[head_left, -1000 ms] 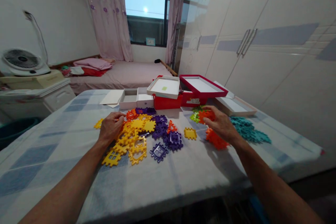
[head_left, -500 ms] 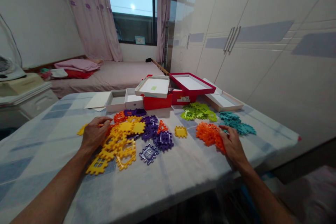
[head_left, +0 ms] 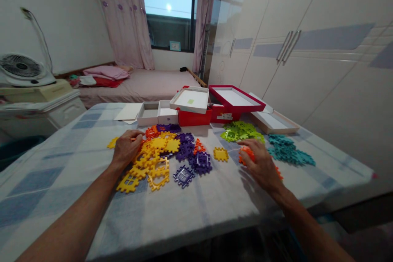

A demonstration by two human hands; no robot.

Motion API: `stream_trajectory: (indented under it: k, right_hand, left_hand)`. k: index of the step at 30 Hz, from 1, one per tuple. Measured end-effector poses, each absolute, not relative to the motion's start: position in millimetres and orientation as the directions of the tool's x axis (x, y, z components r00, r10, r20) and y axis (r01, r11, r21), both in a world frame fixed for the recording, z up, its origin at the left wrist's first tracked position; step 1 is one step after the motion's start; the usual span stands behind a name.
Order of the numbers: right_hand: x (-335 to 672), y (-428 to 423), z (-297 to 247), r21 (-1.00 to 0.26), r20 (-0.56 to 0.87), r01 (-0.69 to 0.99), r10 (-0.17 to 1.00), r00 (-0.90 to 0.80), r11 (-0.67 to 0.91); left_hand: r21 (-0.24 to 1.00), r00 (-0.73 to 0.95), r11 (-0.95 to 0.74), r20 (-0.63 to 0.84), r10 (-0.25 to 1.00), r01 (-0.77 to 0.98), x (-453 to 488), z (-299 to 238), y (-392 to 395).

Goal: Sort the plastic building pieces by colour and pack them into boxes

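Observation:
My left hand (head_left: 126, 148) rests at the left side of a heap of yellow notched plastic tiles (head_left: 144, 163), fingers curled together. A bit of orange shows between its fingertips, apparently an orange tile; orange tiles (head_left: 152, 132) also lie just beyond. My right hand (head_left: 260, 166) arches over the orange tile pile (head_left: 247, 154), fingers apart and partly covering it; nothing is visibly held. Purple tiles (head_left: 185, 147) lie mid-table, with a purple window tile (head_left: 184, 176) in front and an orange triangular piece (head_left: 199, 146) on top. A single yellow tile (head_left: 221, 154) sits between the hands.
Green tiles (head_left: 242, 131) and teal tiles (head_left: 290, 151) lie in piles beyond and right of my right hand. At the back stand grey-white boxes (head_left: 147, 114), a red box (head_left: 195, 118), a red-rimmed lid (head_left: 236, 97) and a shallow tray (head_left: 274, 123). A fan (head_left: 24, 69) is at far left.
My right hand has moved left from the right edge of the orange pile to over it, now hiding much of it. My left hand stays beside the yellow heap. The view has turned slightly left.

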State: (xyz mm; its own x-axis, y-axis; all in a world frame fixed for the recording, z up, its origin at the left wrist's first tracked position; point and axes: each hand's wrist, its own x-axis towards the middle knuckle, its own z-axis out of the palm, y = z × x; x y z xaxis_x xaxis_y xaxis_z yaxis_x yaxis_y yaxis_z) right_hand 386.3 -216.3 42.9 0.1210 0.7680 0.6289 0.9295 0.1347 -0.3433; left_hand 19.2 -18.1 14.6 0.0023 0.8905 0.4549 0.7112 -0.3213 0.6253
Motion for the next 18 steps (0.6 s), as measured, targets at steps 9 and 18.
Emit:
stream_trajectory:
  k: [9, 18]
  right_hand:
    - [322.4, -136.2, 45.7, -0.289, 0.229, 0.947, 0.971, -0.075, 0.142]
    - [304.4, -113.2, 37.3, -0.523, 0.151, 0.852, 0.987, 0.052, 0.035]
  left_hand:
    - [0.634, 0.000, -0.315, 0.445, 0.896, 0.706, 20.8, 17.3, -19.3]
    - [0.614, 0.021, -0.358, 0.485, 0.874, 0.704, 21.9, 18.7, -19.7]
